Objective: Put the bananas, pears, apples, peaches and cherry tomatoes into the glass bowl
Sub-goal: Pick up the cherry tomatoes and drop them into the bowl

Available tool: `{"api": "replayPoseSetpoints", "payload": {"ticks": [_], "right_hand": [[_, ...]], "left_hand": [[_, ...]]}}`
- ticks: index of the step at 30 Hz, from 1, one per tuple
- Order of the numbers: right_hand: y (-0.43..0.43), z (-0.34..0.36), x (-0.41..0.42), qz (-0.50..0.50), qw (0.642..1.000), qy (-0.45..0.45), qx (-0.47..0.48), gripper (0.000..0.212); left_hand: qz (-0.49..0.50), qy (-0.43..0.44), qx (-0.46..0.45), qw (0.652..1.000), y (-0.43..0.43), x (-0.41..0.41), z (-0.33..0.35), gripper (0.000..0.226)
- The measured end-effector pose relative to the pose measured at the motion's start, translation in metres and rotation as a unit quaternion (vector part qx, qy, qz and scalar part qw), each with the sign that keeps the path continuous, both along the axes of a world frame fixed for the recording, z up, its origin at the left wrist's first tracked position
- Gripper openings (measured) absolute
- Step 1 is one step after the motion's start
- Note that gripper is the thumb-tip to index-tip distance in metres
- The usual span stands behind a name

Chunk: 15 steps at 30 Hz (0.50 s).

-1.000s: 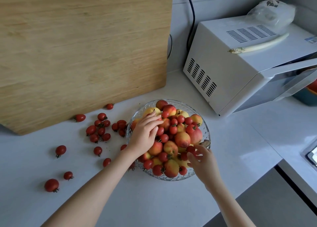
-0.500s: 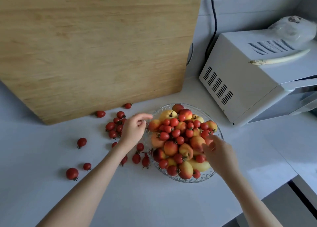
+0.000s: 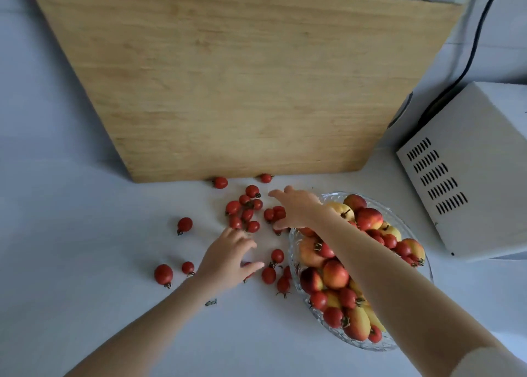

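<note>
No readable text, label, brand, number or sign anywhere in view.

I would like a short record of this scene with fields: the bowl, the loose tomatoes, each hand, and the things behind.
bowl: glass bowl on the counter, heaped with larger fruit and cherry tomatoes
loose tomatoes: cherry tomatoes scattered on the white counter, left of the bowl
left hand: left hand spread over tomatoes near the bowl, fingers open
right hand: right hand reaching across the bowl to the far cluster, fingers around tomatoes
behind: wooden cutting board leaning upright; white appliance at right
</note>
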State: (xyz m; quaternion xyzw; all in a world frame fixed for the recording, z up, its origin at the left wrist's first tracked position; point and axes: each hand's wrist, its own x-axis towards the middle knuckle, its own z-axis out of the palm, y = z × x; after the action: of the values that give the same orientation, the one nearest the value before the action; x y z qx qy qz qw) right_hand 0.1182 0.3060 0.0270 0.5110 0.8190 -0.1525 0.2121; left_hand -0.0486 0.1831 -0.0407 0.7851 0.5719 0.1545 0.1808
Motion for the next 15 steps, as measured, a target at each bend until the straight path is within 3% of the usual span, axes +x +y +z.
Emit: {"api": "replayPoseSetpoints", "payload": {"ticks": [4, 8, 12, 15], "right_hand": [[0.006, -0.027, -0.011, 0.021, 0.994, -0.093, -0.045, 0.096], [0.005, -0.038, -0.015, -0.001, 0.998, -0.002, -0.056, 0.081], [-0.001, -0.043, -0.021, -0.011, 0.997, 0.053, -0.054, 0.051], [-0.008, -0.047, -0.025, -0.023, 0.997, 0.065, -0.038, 0.045]], "left_hand": [[-0.053, 0.079, 0.034, 0.995, -0.012, 0.004, -0.011, 0.057], [-0.038, 0.118, 0.052, 0.991, -0.007, 0.002, -0.018, 0.044], [-0.045, 0.077, 0.057, 0.994, 0.0, -0.005, -0.021, 0.024], [-0.015, 0.04, 0.056, 0.998, 0.002, -0.007, -0.024, 0.014]]}}
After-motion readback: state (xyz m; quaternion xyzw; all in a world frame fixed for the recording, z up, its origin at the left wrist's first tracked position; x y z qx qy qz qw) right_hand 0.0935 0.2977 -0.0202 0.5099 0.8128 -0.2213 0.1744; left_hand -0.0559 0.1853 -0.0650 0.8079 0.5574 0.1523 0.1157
